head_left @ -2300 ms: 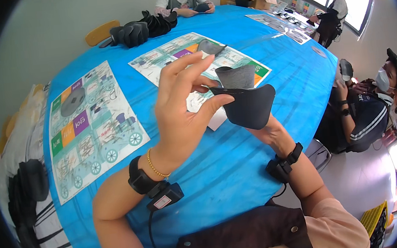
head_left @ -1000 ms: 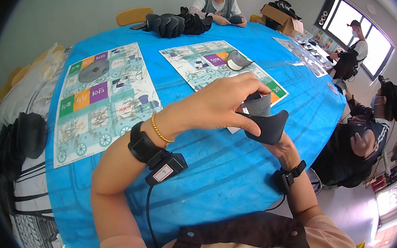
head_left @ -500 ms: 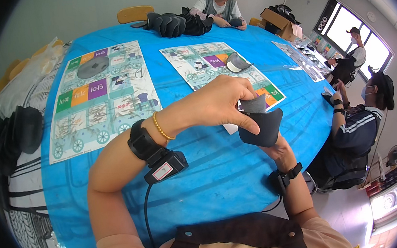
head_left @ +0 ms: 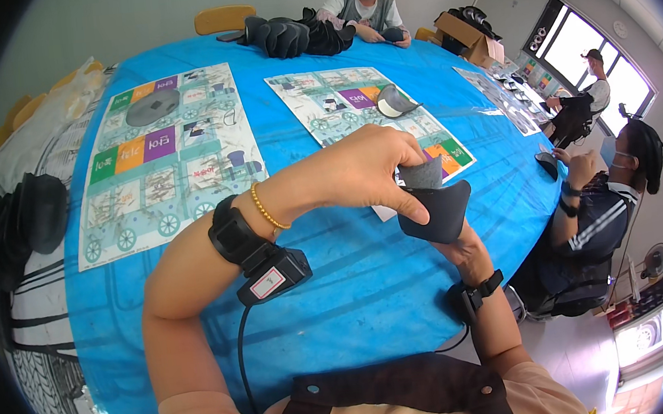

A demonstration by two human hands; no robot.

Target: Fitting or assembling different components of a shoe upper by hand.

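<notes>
My left hand (head_left: 379, 166) reaches across in front of me and pinches a dark curved piece (head_left: 437, 213), which looks like a cap visor, between thumb and fingers. Its near face is black, and a grey surface shows at its upper edge. Behind this piece is my right hand (head_left: 457, 247), with only its heel and wrist in sight; its fingers are hidden. Farther off, a grey and black visor (head_left: 395, 102) lies on a printed sheet (head_left: 320, 84).
Another printed sheet (head_left: 120, 251) bears a dark grey oval piece (head_left: 153, 108). Stacks of black visors stand at the left (head_left: 43, 215) and at the far edge (head_left: 279, 36). A co-worker sits at the right (head_left: 596, 217), another sits across (head_left: 365, 12). A cardboard box (head_left: 462, 31) stands behind.
My hands and the held piece stay nearly still. The co-worker at the right has raised a hand toward the head, and a dark piece shows at the table edge there.
</notes>
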